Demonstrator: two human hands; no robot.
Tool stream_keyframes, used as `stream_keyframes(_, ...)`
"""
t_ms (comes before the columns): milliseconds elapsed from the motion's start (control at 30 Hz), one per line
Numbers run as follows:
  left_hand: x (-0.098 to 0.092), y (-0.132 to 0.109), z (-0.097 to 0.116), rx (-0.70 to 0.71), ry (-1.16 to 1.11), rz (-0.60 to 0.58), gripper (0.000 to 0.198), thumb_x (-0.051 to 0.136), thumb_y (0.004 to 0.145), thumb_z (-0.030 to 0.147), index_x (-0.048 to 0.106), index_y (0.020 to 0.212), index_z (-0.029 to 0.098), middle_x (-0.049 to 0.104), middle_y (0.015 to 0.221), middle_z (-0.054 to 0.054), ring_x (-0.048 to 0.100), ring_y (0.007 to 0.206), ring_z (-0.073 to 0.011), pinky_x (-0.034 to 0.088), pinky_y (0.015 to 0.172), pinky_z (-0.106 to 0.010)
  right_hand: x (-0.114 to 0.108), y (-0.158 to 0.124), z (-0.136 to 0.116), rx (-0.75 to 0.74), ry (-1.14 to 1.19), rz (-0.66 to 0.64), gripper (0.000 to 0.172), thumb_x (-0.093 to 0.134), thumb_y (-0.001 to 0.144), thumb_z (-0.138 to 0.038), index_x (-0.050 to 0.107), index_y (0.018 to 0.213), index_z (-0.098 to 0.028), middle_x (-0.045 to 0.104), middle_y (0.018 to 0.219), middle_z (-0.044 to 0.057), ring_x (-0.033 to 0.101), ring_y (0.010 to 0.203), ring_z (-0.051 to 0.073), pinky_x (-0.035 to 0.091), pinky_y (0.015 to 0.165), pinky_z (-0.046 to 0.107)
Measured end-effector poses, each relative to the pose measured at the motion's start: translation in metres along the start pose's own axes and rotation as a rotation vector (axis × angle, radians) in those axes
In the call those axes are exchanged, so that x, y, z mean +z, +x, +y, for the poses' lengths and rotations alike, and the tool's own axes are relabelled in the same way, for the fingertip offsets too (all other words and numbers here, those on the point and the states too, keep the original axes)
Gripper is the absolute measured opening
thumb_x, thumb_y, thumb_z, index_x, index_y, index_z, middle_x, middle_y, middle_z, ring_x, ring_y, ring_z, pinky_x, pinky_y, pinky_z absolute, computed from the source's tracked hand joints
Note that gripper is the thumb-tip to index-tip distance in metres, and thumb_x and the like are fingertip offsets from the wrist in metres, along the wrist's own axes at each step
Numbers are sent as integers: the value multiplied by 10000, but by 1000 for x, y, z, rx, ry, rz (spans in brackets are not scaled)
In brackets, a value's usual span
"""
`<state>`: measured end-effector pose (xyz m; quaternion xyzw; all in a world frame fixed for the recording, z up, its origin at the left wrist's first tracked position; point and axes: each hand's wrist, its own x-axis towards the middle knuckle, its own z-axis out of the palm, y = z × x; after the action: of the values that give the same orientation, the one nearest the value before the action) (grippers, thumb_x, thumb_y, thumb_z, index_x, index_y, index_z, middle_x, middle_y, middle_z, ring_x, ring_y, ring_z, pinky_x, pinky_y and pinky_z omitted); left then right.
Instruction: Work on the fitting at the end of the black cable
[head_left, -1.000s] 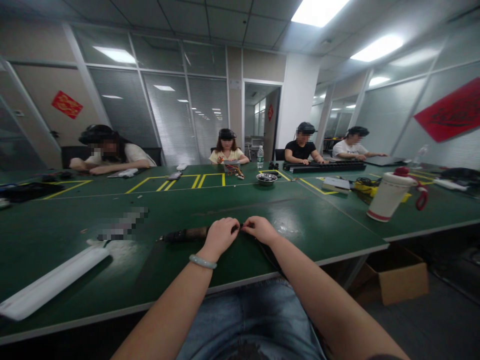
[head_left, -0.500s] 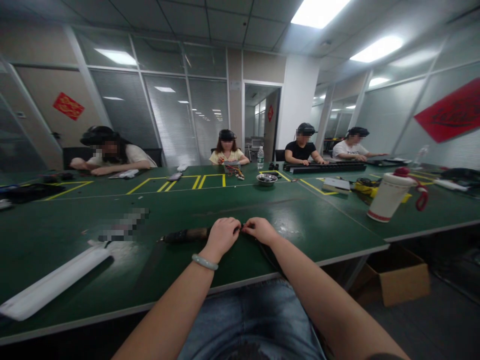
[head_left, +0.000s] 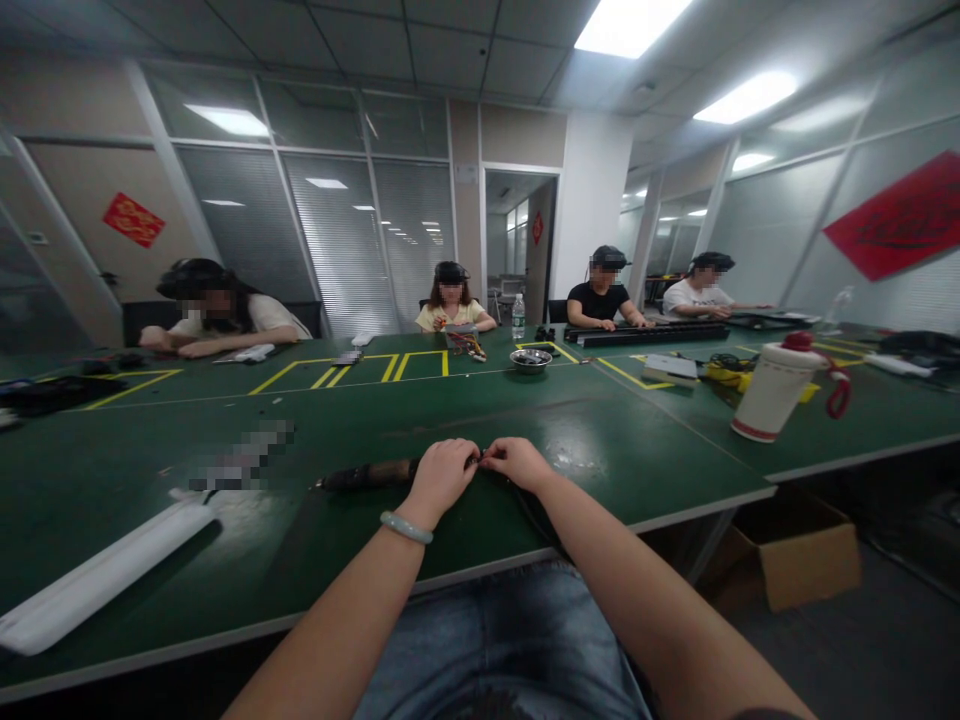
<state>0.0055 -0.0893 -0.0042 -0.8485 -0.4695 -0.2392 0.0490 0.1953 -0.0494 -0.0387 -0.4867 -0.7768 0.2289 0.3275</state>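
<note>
A dark electric screwdriver (head_left: 367,474) lies on the green table, its bit pointing left. My left hand (head_left: 444,474) is closed round its right end and hides that part. Close beside it, my right hand (head_left: 516,462) pinches the end of a black cable (head_left: 534,512), fingertips almost touching those of the left. The cable runs down from under the right hand towards the front table edge. The small joint between the fingertips is too dark and covered to make out.
A white power strip (head_left: 109,575) lies at front left. Beyond the hands stands a metal bowl (head_left: 530,361) holding small parts. A white tumbler (head_left: 776,390) with a red lid is at right. Several people sit across the table (head_left: 300,540); a cardboard box (head_left: 810,565) is on the floor.
Both hands stay together at the screwdriver's right end, with only slight finger movement. The whole view has shifted a little.
</note>
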Motion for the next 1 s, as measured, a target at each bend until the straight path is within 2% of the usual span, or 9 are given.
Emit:
stream_keyframes(433, 2, 1, -1, 13, 10, 13, 86, 550, 868, 235, 634, 877, 217, 658, 920, -32, 581, 891, -192, 396, 797, -318, -1, 0, -1, -14, 0, -12, 174, 699, 768, -378, 732, 820, -215, 717, 845, 8, 626, 778, 156, 447, 711, 241)
stream_keyframes(767, 2, 0, -1, -3, 10, 34, 56, 580, 864, 245, 626, 864, 214, 657, 896, -26, 578, 878, -195, 394, 783, -321, -2, -1, -3, -1, 0, -19, 183, 695, 756, -372, 711, 828, -205, 701, 781, 6, 609, 686, 140, 424, 609, 227)
stream_keyframes(1000, 2, -1, -4, 1, 8, 28, 77, 589, 867, 258, 648, 894, 217, 661, 916, -28, 583, 885, -194, 410, 803, -323, 0, -1, -4, -55, -45, 1, 152, 654, 771, -337, 702, 797, -196, 682, 772, 15, 590, 688, 141, 413, 611, 231)
